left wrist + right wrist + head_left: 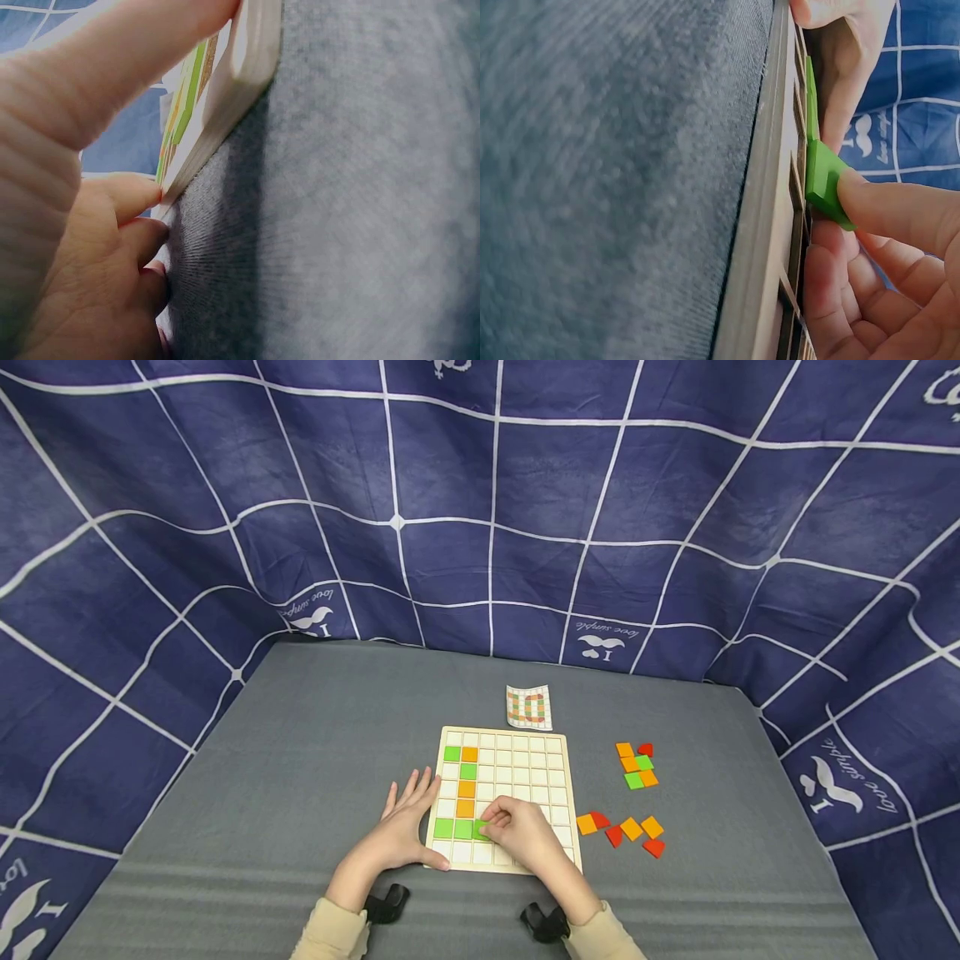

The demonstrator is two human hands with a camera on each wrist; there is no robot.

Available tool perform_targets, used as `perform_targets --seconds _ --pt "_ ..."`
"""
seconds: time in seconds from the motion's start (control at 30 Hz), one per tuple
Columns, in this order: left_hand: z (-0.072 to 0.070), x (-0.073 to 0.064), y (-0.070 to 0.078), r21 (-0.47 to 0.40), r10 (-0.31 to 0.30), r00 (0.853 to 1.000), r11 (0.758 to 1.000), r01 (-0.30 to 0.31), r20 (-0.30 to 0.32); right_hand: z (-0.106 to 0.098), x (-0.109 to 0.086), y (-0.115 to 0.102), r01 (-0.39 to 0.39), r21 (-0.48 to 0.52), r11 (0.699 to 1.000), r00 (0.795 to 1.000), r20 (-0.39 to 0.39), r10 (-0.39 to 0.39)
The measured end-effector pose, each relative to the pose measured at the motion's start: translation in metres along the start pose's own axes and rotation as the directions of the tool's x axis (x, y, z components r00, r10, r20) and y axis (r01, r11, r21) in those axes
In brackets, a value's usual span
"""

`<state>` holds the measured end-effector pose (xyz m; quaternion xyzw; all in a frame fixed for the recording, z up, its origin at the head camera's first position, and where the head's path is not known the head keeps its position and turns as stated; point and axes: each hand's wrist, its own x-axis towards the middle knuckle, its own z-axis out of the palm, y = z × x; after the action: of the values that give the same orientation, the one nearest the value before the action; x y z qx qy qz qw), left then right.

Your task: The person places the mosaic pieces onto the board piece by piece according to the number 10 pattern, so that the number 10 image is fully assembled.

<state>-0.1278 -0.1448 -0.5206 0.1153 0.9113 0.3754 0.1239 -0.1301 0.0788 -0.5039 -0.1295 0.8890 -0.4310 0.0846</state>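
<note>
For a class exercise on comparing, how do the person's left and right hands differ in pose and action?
The left hand spreads thumb from fingers, while the right hand brings them together. The left hand touches the left side of the board and holds no tile; the right hand pinches a green tile. Both hands extend from cream sleeves.

The board [524, 776] lay on the table [315, 735], with a card [528, 707] behind it. Loose tiles [631, 828] lay to the board's right, while other tiles [467, 789] sat in cells towards its left.
</note>
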Motion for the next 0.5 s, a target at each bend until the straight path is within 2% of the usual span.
perform_targets --seconds 0.23,0.5 --pt "0.0000 0.0006 0.0002 -0.004 -0.002 1.000 1.000 0.002 0.005 -0.0026 0.0010 -0.0010 0.009 -0.047 0.999 1.000 -0.006 -0.009" --pt "-0.0007 -0.0005 0.0010 0.007 -0.005 1.000 1.000 0.005 0.016 0.0023 0.0005 -0.0048 0.063 -0.159 0.985 0.996 -0.055 -0.072"
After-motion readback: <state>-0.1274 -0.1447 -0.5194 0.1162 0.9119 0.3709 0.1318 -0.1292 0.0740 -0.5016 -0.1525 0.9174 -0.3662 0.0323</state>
